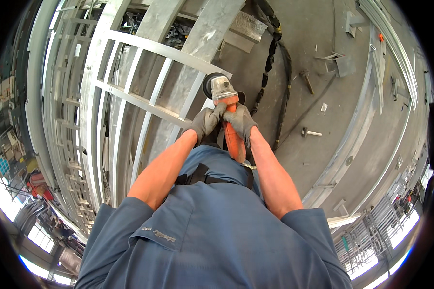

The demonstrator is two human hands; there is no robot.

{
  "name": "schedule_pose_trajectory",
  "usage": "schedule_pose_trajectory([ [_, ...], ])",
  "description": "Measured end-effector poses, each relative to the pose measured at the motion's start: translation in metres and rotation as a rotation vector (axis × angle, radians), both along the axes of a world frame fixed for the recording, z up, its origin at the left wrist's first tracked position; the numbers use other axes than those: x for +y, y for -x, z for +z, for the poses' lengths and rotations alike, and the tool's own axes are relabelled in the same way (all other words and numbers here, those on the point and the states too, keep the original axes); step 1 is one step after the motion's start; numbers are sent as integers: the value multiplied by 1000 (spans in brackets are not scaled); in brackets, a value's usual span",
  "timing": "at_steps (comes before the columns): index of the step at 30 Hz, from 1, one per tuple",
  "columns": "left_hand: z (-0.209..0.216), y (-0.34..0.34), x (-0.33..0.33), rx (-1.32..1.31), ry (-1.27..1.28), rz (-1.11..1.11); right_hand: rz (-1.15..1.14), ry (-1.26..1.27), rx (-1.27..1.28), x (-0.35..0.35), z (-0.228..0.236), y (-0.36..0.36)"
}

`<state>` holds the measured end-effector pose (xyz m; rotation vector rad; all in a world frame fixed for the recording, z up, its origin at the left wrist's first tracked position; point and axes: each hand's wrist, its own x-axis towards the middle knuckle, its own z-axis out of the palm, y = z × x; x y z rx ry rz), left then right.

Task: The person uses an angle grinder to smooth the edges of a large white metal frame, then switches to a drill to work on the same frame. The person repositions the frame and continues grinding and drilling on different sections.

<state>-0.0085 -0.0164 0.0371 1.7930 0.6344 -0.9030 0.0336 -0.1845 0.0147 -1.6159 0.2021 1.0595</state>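
An orange angle grinder (232, 130) with a metal gear head and a dark round disc lies between my two gloved hands. My left hand (206, 121), in a grey glove, is closed on the tool's left side just below its head. On the right side, my right hand (241, 121) wraps round the orange body. The disc end is up against or just above the corner of a welded metal frame (197, 62); whether it touches I cannot tell. The grinder's rear end points back toward my waist.
Broad metal beams (212, 31) lie beneath the frame on the left. Black wrapped cables (280, 96) run along the floor on the right. Further right are a hammer (312, 132), another hammer (306, 81), metal scraps (345, 66) and long metal rails (354, 139).
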Motion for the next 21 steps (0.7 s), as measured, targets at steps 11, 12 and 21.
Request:
schedule_pose_trajectory([
  [11, 9, -6, 2, 20, -11, -20, -21, 23, 59, 4, 13, -5],
  [12, 8, -8, 3, 22, -11, -11, -20, 27, 76, 6, 18, -7],
  [21, 3, -7, 4, 21, -5, -42, -33, -9, 24, 1, 3, -2],
])
